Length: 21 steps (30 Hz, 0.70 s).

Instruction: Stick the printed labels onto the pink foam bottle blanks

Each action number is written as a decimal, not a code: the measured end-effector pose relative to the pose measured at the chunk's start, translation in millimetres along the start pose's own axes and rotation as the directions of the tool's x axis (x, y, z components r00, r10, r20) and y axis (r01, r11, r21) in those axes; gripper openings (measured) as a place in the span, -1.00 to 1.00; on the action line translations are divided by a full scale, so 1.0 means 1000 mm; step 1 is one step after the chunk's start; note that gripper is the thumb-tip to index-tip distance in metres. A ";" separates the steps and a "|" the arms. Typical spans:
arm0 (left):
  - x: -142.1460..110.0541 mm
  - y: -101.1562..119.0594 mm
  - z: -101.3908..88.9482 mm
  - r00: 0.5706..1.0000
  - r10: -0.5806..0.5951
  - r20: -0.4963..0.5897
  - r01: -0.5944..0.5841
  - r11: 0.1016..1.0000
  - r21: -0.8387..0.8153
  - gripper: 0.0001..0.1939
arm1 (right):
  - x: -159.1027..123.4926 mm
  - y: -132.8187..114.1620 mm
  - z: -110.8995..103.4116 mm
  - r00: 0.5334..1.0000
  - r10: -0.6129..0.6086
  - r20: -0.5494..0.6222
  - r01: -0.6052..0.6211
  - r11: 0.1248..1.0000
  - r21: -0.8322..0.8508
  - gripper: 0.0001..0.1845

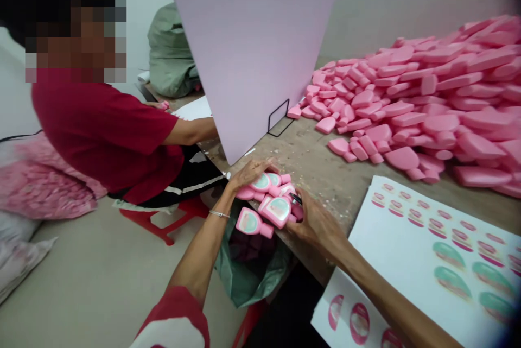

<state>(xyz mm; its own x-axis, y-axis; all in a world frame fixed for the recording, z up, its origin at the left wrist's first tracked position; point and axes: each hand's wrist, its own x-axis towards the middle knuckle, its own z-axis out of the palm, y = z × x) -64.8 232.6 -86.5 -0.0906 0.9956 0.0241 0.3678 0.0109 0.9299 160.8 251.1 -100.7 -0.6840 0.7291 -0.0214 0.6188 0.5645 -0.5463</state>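
My left grip [252,174] is open, palm down on a heap of pink bottle-shaped foam pieces [272,201] with labels stuck on, at the near edge of the desk [321,169]. One labelled piece [250,222] lies at the heap's near left, just off the rest. My right grip [315,223] is curled beside the heap at a small black item [296,199]; can't tell if it's pinched. Label sheets [431,250] lie on the desk to my right. Big pile of unlabelled pink pieces [427,109] far right. Lilac board [252,38] stands upright in a black wire stand [279,118], between that pile and a co-worker [101,131] in a red shirt, seated left on a red stool [163,217]. Green sack [248,272] sits below the desk edge.
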 end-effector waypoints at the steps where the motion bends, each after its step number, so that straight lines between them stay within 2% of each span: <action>1: -0.015 -0.001 -0.002 0.999 -0.015 -0.049 0.014 1.000 -0.020 -0.44 | -0.006 -0.009 0.005 1.000 -0.018 -0.005 0.018 1.000 0.008 -0.32; 4: -0.057 -0.007 0.000 0.977 -0.057 -0.206 0.039 0.995 -0.087 -0.38 | -0.022 -0.031 0.014 0.999 -0.054 -0.009 0.054 0.999 0.006 -0.34; 8: -0.099 -0.015 0.016 0.917 -0.108 -0.385 0.047 0.985 -0.165 -0.32 | -0.041 -0.044 0.030 0.991 -0.134 -0.031 0.133 0.991 -0.018 -0.34; 11: -0.119 -0.015 0.024 0.880 -0.146 -0.453 0.071 0.982 -0.177 -0.34 | -0.053 -0.048 0.046 0.971 -0.239 -0.011 0.240 0.970 0.029 -0.29; 14: -0.134 -0.008 0.024 0.857 -0.168 -0.486 0.108 0.983 -0.150 -0.41 | -0.068 -0.056 0.051 0.967 -0.245 0.074 0.245 0.969 0.012 -0.30; 16: -0.141 0.000 0.021 0.845 -0.161 -0.510 0.118 0.986 -0.116 -0.48 | -0.077 -0.062 0.042 0.973 -0.213 0.087 0.217 0.976 -0.031 -0.36; 18: -0.142 0.008 0.018 0.829 -0.148 -0.539 0.120 0.989 -0.086 -0.53 | -0.084 -0.062 0.023 0.974 -0.215 0.078 0.219 0.974 -0.053 -0.50; 20: -0.131 0.011 0.018 0.790 -0.139 -0.597 0.149 0.988 -0.033 -0.59 | -0.086 -0.052 -0.003 0.968 -0.237 0.081 0.240 0.970 -0.033 -0.75; 21: -0.121 0.013 0.021 0.797 -0.113 -0.593 0.134 0.991 -0.010 -0.61 | -0.087 -0.041 -0.017 0.969 -0.237 0.076 0.239 0.971 -0.013 -0.85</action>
<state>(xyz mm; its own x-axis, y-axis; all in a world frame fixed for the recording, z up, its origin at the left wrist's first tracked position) -29.9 114.5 -85.0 -0.6626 0.7373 0.1317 0.3434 0.1429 0.9283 201.0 171.3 -61.9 -0.8386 0.5429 0.0449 0.4428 0.7273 -0.5244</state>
